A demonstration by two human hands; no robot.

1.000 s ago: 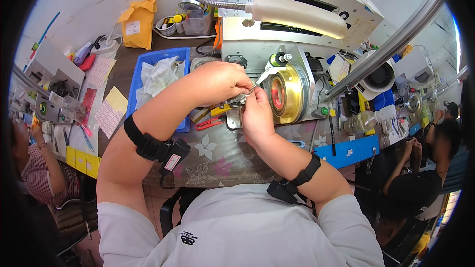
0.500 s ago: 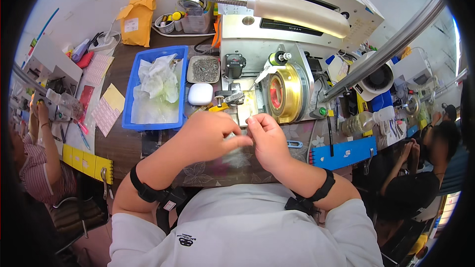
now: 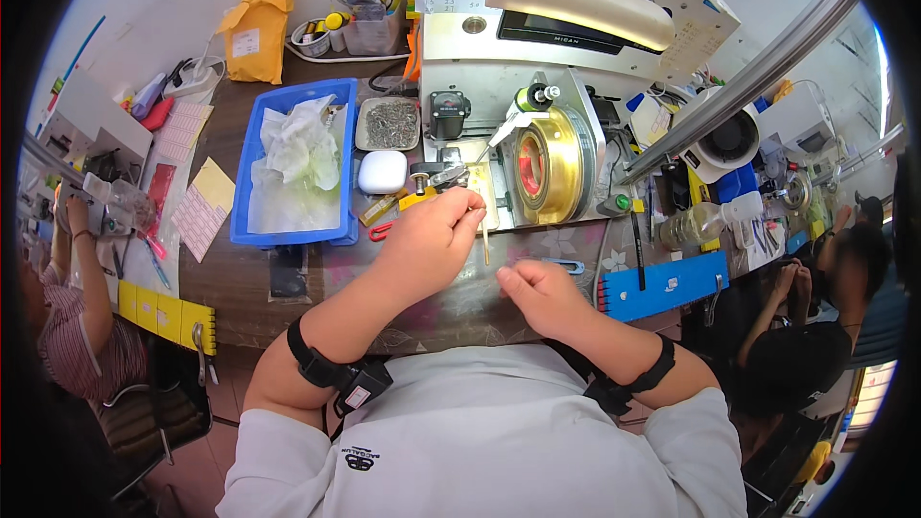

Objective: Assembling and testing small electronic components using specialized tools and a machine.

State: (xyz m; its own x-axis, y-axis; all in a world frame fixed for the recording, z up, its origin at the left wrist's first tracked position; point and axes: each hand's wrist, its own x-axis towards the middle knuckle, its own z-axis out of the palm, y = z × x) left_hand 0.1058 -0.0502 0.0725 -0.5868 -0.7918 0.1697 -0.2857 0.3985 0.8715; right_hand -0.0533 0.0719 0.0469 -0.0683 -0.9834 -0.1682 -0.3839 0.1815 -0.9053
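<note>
Dark floral-print worktable fills the mid.; largest thing on it is the white bench machine at the back, w/ a gooseneck lamp across its front; blue plastic bin to the L, crumpled white sheeting inside; toothed blue board at the R edge; gold-rimmed wheel upright on the machine's R side; left hand in front of the machine, fingers bent, thumb tip near the index tip, can't tell if they're pressed tog. or pinching smth small; right hand lower, near the table's front, apart from the left, fingers curled w/ thumb by index, grip also unclear; square tray of tiny metal bits by the bin, white rounded case just below; smallest, thin brass-coloured rod, just beside the left fingertips, betw. the hands, contact unclear.
</note>
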